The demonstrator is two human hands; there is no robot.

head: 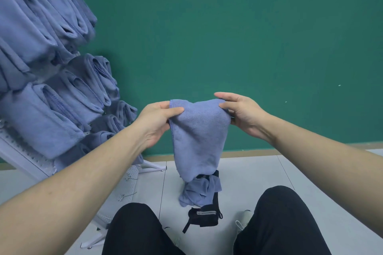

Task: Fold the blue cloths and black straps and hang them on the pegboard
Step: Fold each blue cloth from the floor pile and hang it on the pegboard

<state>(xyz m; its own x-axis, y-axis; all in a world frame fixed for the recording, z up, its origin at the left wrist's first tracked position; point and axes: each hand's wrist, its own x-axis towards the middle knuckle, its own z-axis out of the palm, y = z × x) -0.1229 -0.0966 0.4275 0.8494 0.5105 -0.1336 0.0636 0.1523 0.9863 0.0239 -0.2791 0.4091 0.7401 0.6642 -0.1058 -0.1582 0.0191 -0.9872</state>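
I hold a blue cloth (pixel 198 138) up in front of me, hanging down in a folded drape. My left hand (pixel 157 118) pinches its upper left corner and my right hand (pixel 240 109) pinches its upper right corner. Below it on the floor lies a small heap of blue cloth (pixel 199 192) mixed with a black strap (pixel 207 214) that has a grey reflective stripe. At the left stands a white pegboard (pixel 22 155), tilted in view, with several folded blue cloths (pixel 41 51) hanging on its pegs.
A green wall (pixel 228 27) fills the background, meeting pale floor tiles (pixel 269 172). The pegboard's white foot (pixel 153 166) reaches toward the heap. My knees in black trousers (pixel 277 219) frame the floor pile at the bottom.
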